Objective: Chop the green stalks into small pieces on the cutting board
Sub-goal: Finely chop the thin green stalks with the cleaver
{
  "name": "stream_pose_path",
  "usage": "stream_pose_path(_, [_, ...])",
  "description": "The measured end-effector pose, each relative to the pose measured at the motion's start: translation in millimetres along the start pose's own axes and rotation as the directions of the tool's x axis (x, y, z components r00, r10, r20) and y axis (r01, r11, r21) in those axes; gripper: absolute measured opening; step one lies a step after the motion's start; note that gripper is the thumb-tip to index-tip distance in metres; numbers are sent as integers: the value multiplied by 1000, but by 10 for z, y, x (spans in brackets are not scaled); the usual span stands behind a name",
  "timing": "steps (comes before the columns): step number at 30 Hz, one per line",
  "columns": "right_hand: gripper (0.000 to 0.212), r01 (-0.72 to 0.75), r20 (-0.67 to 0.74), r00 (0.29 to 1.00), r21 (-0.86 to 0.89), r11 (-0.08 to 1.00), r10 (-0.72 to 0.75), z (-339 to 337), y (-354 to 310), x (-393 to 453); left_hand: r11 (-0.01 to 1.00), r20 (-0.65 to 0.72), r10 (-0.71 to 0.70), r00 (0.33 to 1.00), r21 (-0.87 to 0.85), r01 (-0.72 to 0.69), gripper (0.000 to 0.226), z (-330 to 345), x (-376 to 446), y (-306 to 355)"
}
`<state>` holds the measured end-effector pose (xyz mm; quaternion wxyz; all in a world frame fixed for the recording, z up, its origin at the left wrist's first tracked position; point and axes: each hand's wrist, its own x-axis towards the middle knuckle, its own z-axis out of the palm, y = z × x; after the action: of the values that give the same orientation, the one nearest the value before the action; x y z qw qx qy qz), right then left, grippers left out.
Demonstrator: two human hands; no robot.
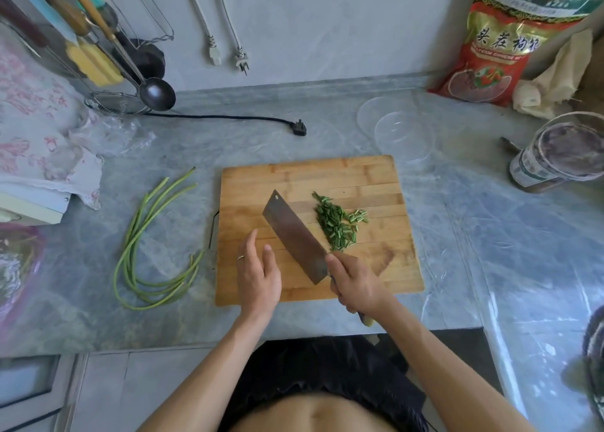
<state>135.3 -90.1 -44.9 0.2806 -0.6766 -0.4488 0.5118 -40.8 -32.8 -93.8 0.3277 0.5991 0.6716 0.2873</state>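
Note:
A wooden cutting board [353, 176] lies on the grey counter. On its middle right sits a pile of small chopped green pieces [338, 224]. My right hand [358, 283] grips the handle of a cleaver [295, 235], whose wide blade slants up and left beside the pile. My left hand [258, 274] hovers over the board's front left with its fingers apart, holding nothing; it wears a ring. Several long uncut green stalks [143, 245] curve on the counter to the left of the board.
A black plug and cord [299, 127] lie behind the board. Clear plastic lids [403, 134] sit at the back right, near a red bag [496, 42] and a plastic-covered jar [555, 157]. A utensil rack with a ladle [157, 93] and a floral cloth [36, 131] stand at left.

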Motion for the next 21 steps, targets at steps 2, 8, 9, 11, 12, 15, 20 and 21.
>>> stream_pose_path(2, [40,-5,-80,997,19,1000,6,-213,17,52,999,9,13,1000,30,-13,44,24,-42,-2])
stream_pose_path(8, [38,65,-54,996,-15,998,-66,-275,-82,71,1000,14,-14,1000,6,14,46,134,-117,123])
stream_pose_path(9, [38,75,-2,997,-25,997,-75,-209,-86,49,1000,2,-20,1000,5,20,46,151,-117,145])
stream_pose_path(11, [40,76,87,994,-63,995,-70,-143,-54,36,999,-23,-43,999,1,43,46,178,-103,182])
stream_pose_path(12, [41,70,105,993,-85,994,-61,-157,-34,44,998,-30,-60,998,2,60,46,184,-99,191])
stream_pose_path(15, [43,48,30,999,-120,992,-45,-344,25,108,997,-31,-74,997,15,74,47,181,-119,184])
stream_pose_path(20, [37,52,-70,996,-67,996,-57,-518,-22,213,996,-56,-85,995,33,87,48,236,-161,178])
stream_pose_path(21, [36,68,-45,996,-55,996,-71,-451,-55,188,995,-66,-91,994,29,93,48,259,-162,185])
